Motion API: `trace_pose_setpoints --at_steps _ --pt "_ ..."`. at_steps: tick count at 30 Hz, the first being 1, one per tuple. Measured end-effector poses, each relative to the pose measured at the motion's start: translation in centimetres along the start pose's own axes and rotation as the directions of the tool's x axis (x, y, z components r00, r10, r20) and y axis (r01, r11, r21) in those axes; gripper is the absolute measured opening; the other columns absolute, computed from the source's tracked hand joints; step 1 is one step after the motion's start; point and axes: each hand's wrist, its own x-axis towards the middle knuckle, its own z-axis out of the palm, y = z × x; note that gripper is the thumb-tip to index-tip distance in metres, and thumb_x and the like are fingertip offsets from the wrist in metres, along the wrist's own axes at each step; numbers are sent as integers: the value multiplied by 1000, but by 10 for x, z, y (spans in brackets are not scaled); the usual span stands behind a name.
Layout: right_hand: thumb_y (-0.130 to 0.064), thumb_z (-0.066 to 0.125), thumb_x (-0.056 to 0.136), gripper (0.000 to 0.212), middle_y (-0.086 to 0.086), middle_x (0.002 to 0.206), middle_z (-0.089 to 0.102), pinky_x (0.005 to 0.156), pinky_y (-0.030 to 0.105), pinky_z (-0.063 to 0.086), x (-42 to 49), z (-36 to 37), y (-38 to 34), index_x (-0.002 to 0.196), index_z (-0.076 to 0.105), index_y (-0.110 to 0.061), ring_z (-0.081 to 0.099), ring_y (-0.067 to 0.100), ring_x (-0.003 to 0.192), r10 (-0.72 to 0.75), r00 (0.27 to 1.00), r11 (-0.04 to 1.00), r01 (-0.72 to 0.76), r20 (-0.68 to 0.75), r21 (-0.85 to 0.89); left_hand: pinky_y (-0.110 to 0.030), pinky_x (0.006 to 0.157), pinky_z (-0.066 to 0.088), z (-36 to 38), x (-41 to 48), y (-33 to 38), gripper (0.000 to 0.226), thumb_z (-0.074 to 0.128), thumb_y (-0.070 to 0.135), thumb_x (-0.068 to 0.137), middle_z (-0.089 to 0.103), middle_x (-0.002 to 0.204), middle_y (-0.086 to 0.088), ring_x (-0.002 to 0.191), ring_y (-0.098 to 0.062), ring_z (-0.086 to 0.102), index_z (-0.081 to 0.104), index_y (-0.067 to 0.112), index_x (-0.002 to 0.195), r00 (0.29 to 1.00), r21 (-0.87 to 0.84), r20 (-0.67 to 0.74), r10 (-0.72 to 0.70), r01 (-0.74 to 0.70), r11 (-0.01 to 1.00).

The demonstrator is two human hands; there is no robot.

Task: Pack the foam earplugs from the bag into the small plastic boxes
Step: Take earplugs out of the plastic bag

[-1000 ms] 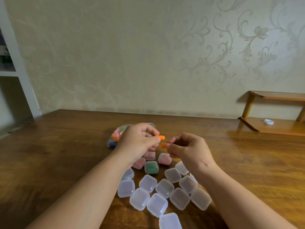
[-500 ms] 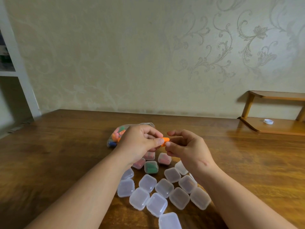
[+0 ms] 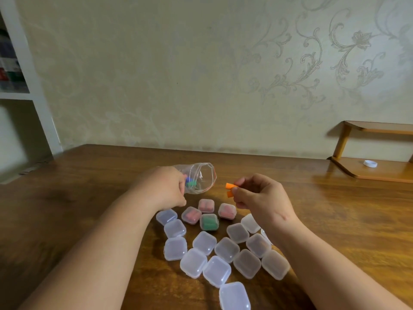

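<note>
My right hand (image 3: 261,199) pinches two orange foam earplugs (image 3: 230,189) between thumb and fingertips, above the table. To the left, my left hand (image 3: 165,189) grips the clear plastic bag (image 3: 202,176), whose mouth points right; blue and green earplugs show inside it by my fingers. In front of the hands lie three closed small boxes with reddish earplugs (image 3: 206,205) and one with green earplugs (image 3: 209,222). Several closed clear boxes with nothing visible inside (image 3: 204,242) are clustered nearer to me.
The wooden table (image 3: 89,198) runs back to a patterned wall. At the right, a low wooden shelf (image 3: 371,173) carries a white cap (image 3: 370,163). A white bookcase (image 3: 20,86) stands at the far left.
My left hand passed its orange earplug to my right hand, which now holds both. The left hand moved left to the bag and took hold of it; the hands drew apart.
</note>
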Motion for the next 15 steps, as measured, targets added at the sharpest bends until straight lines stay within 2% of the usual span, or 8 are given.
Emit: trace_pose_setpoints --at_steps 3,5,8,11,13,15 --pt "-10 68 89 11 -1 82 73 66 23 59 0 0 1 92 70 -20 69 14 76 -1 1000 1000 1 -14 -10 -26 66 53 1 -2 0 28 73 37 85 65 100 -1 82 -13 62 63 23 107 988 184 116 -100 77 980" --pt "-10 66 90 14 -1 84 73 64 21 58 0 0 1 95 71 -22 69 13 75 1 1000 1000 -1 -30 0 -25 60 50 3 0 -2 33 74 33 85 68 100 -4 72 -14 60 60 21 112 971 151 177 -162 136 979" --pt "-9 66 90 16 -1 84 73 65 22 58 0 0 1 96 73 -22 71 13 75 17 999 1000 -16 -39 25 -28 66 55 5 3 -3 22 72 23 88 72 96 -7 73 -16 66 63 17 108 981 29 127 -147 145 989" --pt "-9 67 89 14 0 84 73 66 22 58 0 0 0 94 73 -21 71 13 76 25 999 1000 -24 -47 19 -30 74 58 5 6 -2 5 69 20 92 68 95 1 85 -13 67 68 18 97 998 -215 -54 -25 13 977" --pt "-12 69 88 11 -1 83 74 67 23 59 0 0 1 94 73 -21 71 12 75 21 998 1000 -20 -54 9 -28 75 56 7 7 -1 8 65 21 95 65 102 8 90 -8 63 70 26 99 991 -421 -127 38 -88 903" --pt "-20 73 86 8 -4 80 74 69 25 60 -1 1 1 93 73 -22 71 10 73 -3 997 1000 2 -72 -10 -37 88 57 9 9 -2 18 60 18 97 64 113 10 102 -10 63 70 32 103 989 -576 -109 95 -141 805"
